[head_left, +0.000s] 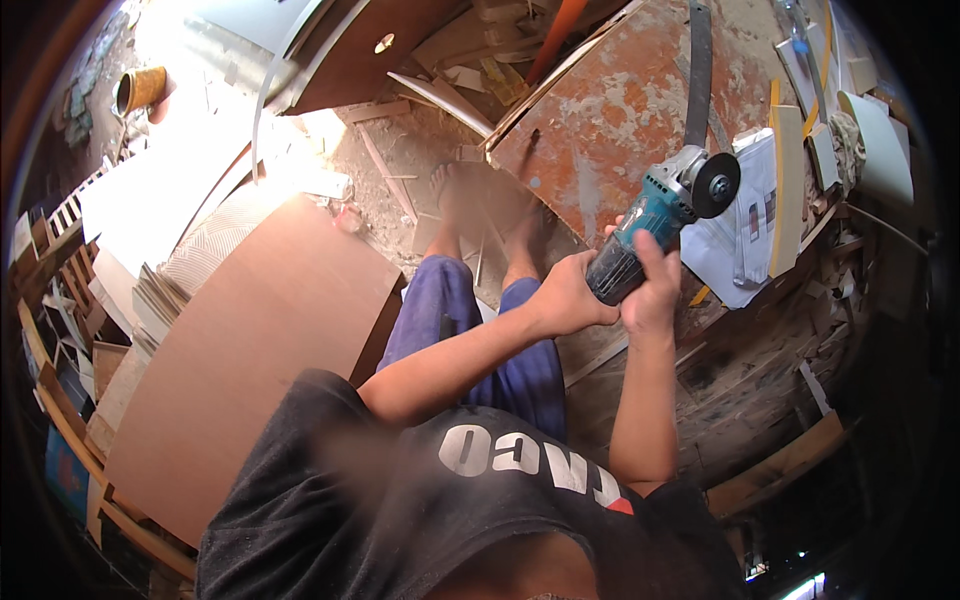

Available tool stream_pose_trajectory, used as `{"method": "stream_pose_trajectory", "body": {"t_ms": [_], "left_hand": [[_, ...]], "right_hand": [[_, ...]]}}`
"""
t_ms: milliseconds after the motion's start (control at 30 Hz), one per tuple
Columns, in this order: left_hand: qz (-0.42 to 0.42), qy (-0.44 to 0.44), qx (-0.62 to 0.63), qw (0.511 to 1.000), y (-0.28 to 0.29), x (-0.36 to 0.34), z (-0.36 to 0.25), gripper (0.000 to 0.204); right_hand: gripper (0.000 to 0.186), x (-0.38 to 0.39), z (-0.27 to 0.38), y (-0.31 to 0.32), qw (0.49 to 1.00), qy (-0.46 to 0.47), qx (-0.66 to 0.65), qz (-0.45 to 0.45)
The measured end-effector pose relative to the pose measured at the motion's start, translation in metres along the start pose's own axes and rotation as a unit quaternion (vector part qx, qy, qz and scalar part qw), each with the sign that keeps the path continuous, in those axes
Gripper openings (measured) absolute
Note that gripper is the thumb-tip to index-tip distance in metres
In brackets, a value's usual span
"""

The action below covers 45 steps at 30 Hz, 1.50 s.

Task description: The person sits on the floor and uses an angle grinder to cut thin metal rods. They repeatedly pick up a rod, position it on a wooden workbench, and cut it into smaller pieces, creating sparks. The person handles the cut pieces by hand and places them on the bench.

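Observation:
A teal and black angle grinder (pixel 652 212) is held up in front of me, to the right of my knees. Its head, with a dark round disc (pixel 716 185), points up and to the right. My left hand (pixel 570 297) grips the black rear end of the body. Around the body from the right is my right hand (pixel 652 288), its thumb lying along the casing. Some fingers of both hands are hidden behind the tool. Whether the disc is spinning I cannot tell.
Beyond the grinder lies a stained reddish-brown board (pixel 590 150) with a dark metal strip (pixel 698 85) on it. Plastic-covered papers (pixel 752 215) sit at its right. A large brown sheet (pixel 260 350) stands at my left. Wood scraps (pixel 385 170) litter the floor near my bare feet.

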<state>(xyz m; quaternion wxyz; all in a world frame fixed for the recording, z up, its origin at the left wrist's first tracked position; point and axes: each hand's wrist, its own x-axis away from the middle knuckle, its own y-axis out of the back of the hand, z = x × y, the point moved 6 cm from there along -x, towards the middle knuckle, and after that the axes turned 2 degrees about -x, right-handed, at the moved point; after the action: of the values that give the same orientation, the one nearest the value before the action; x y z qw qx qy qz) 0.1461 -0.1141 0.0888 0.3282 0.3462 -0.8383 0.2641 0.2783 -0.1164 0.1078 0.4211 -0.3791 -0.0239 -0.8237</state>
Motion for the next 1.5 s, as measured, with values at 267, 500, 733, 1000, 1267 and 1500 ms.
{"method": "stream_pose_trajectory", "body": {"t_ms": [267,500,733,1000,1267,1500], "left_hand": [[0.316,0.012,0.126,0.94,-0.014,0.011,-0.009,0.046],[0.063,-0.051,-0.057,0.995,-0.009,0.004,-0.034,0.065],[0.149,-0.039,-0.058,0.986,-0.018,0.008,-0.052,0.05],[0.169,-0.048,-0.014,0.984,-0.019,0.009,-0.037,0.044],[0.16,-0.02,-0.045,0.986,-0.024,0.006,-0.032,0.044],[0.089,-0.082,-0.1,0.988,-0.019,-0.003,-0.027,0.054]], "right_hand": [[0.057,0.004,0.012,-0.011,0.957,-0.101,-0.204,0.181],[0.071,0.005,0.018,0.017,0.99,0.004,-0.139,0.009],[0.085,0.005,0.016,0.034,0.935,-0.066,-0.326,0.124],[0.087,0.01,0.009,0.028,0.947,-0.075,-0.298,0.089],[0.084,0.006,0.006,0.037,0.972,-0.071,-0.224,0.009],[0.073,0.013,0.018,0.021,0.992,-0.024,-0.117,-0.046]]}}
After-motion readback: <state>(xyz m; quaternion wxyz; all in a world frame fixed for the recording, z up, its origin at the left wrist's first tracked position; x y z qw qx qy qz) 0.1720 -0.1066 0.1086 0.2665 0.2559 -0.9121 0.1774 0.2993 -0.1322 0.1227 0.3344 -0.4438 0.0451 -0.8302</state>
